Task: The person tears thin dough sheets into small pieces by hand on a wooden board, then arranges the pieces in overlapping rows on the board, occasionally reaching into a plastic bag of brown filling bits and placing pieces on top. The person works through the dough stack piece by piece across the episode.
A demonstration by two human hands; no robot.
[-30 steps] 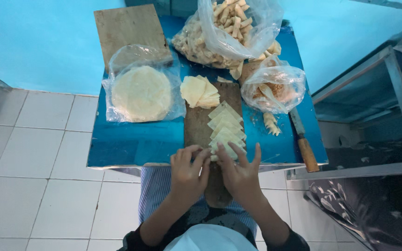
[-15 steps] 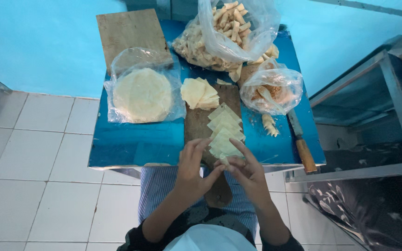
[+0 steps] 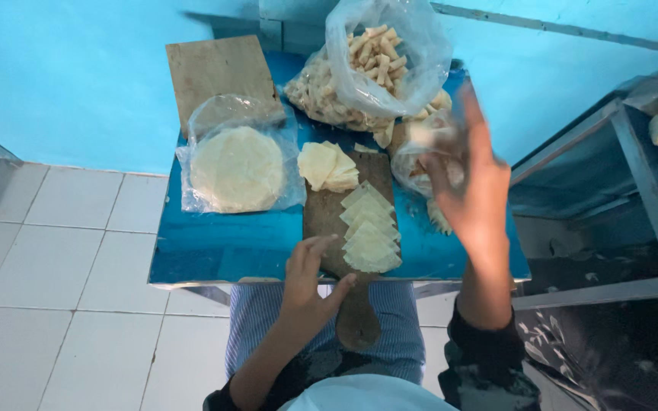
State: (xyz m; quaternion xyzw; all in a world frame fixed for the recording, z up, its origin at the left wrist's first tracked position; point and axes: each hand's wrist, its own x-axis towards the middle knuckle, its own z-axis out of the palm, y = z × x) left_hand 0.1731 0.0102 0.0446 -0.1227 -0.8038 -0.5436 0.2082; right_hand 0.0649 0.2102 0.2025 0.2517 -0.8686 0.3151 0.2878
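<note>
I see my left hand at the near edge of the blue counter. It rests on the near end of the dark wooden board, just beside the row of pale cut wrappers. Its fingers are spread and loose, and it grips nothing.

My right hand is up in the air over the right side of the counter. It looks blurry. Its fingers pinch a small pale rolled piece, so that grip is closed on the piece. Under it lies a clear bag of rolls. A bigger bag of rolls stands at the far edge.

I think this is the step where 1 rolled piece goes off to the bags while the other hand waits by the wrappers. The next move calls for a soft let-go over the open bag, so the roll does not come apart. Then a gentle lift of just 1 thin wrapper from the near end of the row.

A bag of round flat sheets sits on the left side, a small stack of cut pieces lies past the board, and a second board is in the far left corner.
</note>
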